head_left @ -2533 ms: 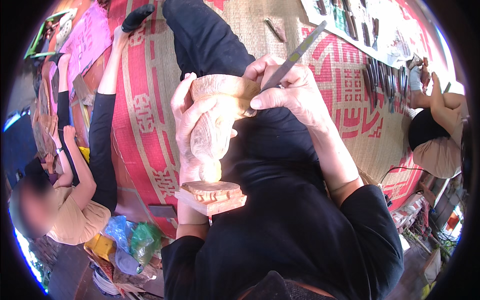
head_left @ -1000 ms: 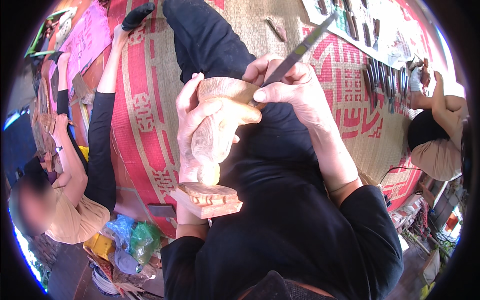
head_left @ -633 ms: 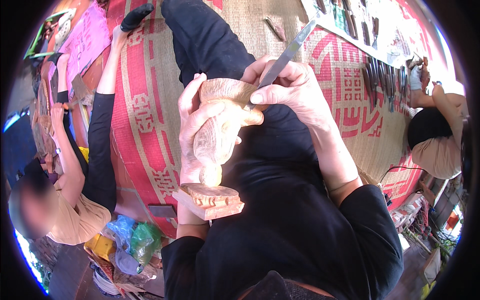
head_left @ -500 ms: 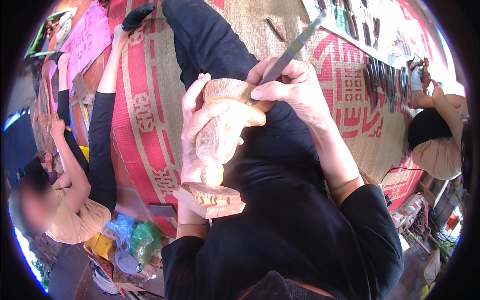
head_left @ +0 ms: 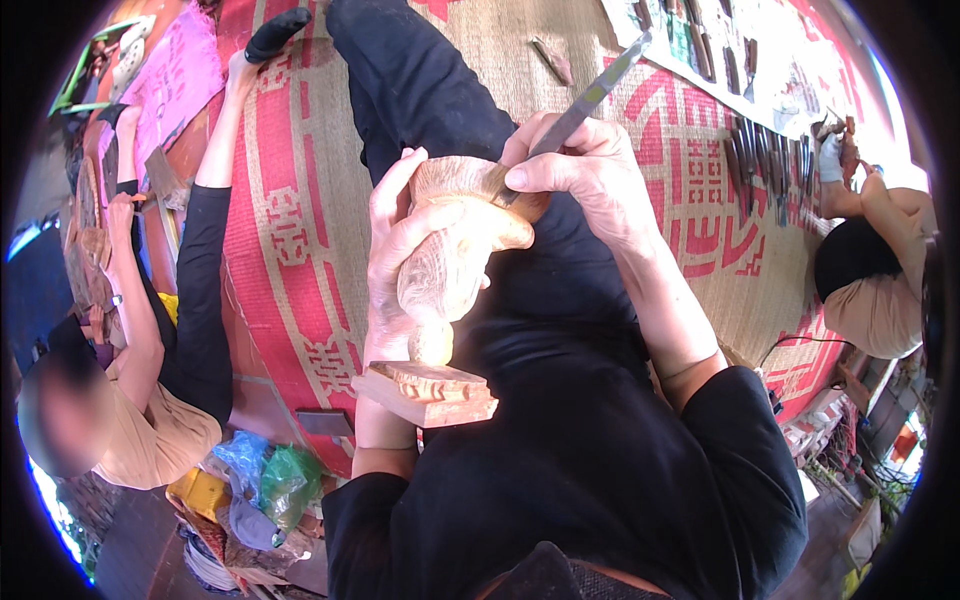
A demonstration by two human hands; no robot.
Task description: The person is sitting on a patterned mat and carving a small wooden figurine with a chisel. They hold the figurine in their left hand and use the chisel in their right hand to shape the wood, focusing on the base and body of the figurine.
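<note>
A pale wood carving [head_left: 440, 272] with a rounded body, a small ball-like part and a block-shaped base is tilted over my lap. My left hand [head_left: 393, 235] is wrapped round its side, thumb and fingers on the wood. Between the thumb and fingers of my right hand [head_left: 590, 190] is a slim, flat grey carving tool [head_left: 590, 98] with greenish marks, its long end pointing up and to the right. Its lower end meets the darker wood at the carving's upper right; my fingers partly hide that end.
Under me lies a red-and-tan woven mat [head_left: 290, 230]. Several carving tools [head_left: 765, 160] are lined up at the upper right beside a white sheet [head_left: 640, 20]. One person [head_left: 140, 390] sits at left, another [head_left: 875, 270] at right. Plastic bags [head_left: 290, 480] lie lower left.
The carving has tipped slightly, its base turning so less of the top face shows and shifting a little right. My right hand and the tool have moved slightly. The left person's arm has moved.
</note>
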